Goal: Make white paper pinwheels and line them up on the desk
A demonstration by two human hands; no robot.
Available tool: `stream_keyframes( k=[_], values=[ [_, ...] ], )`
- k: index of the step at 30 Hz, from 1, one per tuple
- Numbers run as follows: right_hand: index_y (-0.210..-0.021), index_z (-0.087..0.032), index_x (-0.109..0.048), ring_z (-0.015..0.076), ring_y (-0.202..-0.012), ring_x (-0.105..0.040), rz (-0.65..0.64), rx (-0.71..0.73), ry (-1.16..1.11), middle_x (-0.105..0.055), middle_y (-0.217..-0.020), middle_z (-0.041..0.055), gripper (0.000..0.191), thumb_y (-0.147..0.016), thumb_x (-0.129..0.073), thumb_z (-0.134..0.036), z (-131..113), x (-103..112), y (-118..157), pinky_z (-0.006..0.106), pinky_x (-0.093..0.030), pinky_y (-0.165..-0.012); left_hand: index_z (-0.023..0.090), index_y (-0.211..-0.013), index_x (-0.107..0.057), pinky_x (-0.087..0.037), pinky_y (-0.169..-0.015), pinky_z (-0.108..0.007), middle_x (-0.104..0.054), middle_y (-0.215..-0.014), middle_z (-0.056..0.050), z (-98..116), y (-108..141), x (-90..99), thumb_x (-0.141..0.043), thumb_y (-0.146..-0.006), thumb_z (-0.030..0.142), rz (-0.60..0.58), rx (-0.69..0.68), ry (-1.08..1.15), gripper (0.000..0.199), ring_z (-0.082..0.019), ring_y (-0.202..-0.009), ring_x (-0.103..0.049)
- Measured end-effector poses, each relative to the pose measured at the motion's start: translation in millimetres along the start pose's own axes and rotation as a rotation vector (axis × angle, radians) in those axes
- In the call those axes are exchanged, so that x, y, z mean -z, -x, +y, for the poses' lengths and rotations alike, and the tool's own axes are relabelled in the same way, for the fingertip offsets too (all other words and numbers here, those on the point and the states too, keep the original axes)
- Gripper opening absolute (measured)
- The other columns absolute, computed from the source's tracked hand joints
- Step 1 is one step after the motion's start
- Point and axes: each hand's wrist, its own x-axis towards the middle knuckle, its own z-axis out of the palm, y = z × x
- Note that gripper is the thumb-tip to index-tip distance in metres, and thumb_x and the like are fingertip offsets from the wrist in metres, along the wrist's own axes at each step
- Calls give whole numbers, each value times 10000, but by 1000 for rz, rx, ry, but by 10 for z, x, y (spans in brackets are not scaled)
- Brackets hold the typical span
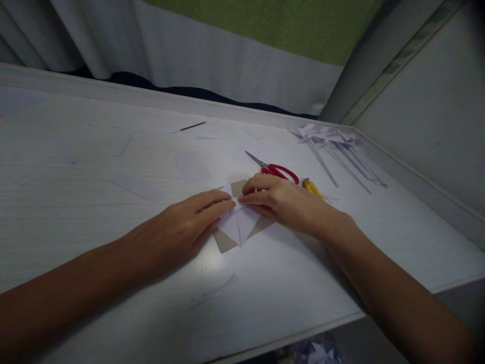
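A folded white paper (239,226) lies on a brownish card (226,243) on the white tabletop, with a slit or crease running toward its near corner. My left hand (189,220) rests on the paper's left side, fingers together and pressing its upper part. From the right, my right hand (278,199) reaches in with bent fingers, its fingertips pinched at the paper's upper middle. What the right fingertips grip is too small to make out. Red-handled scissors (278,171) lie just beyond the right hand, and a yellow cutter (312,188) is beside it.
Several white paper pieces with sticks (329,136) lie at the back right. A thin black rod (193,126) and paper scraps (191,167) are spread across the white table (76,202). A curtain (227,45) hangs behind; a wall stands at the right.
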Motion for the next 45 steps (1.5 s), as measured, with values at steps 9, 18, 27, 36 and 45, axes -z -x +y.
stream_keyframes(
  k=[9, 18, 27, 36, 45],
  values=[
    [-829, -122, -627, 136, -825, -498, 6, -2, -3, -553, -877, 71, 225, -811, -403, -109, 17, -10, -1, 256, -386, -721, 161, -1073, -529, -415, -873, -323, -531, -1118, -81, -19, -15, -5, -376, -799, 131, -53, -31, 9, 315, -174, -1008, -489],
    [-841, -142, -624, 126, -787, -503, 20, -54, -51, -564, -868, 58, 201, -807, -426, -148, 39, 23, 25, 248, -367, -697, 154, -1117, -488, -398, -893, -340, -500, -1154, -91, -70, 29, -45, -322, -822, 122, -82, -106, -83, 340, -181, -1066, -443],
    [-707, -172, -645, 92, -506, -462, -146, -376, -125, -581, -599, 14, 140, -732, -536, -257, 103, 193, 227, 223, -312, -475, 159, -1090, -509, -400, -883, -362, -520, -1131, -100, -32, 19, -22, -335, -812, 140, -63, -67, -32, 328, -196, -1057, -458],
    [-643, -156, -618, 67, -408, -458, -165, -522, -324, -563, -494, -4, 143, -711, -538, -252, 75, 172, 166, 197, -310, -396, 151, -1078, -512, -418, -857, -352, -516, -1123, -115, -40, 10, -53, -288, -827, 148, -54, -101, -77, 337, -193, -1036, -468],
    [-587, -133, -618, 58, -328, -440, -193, -583, -472, -564, -414, 26, 312, -786, -441, -296, -46, 177, 216, 188, -322, -346, 119, -1068, -526, -403, -868, -381, -525, -1112, -134, -25, -4, -42, -318, -811, 124, -55, -94, -40, 331, -204, -1034, -464]
  ],
)
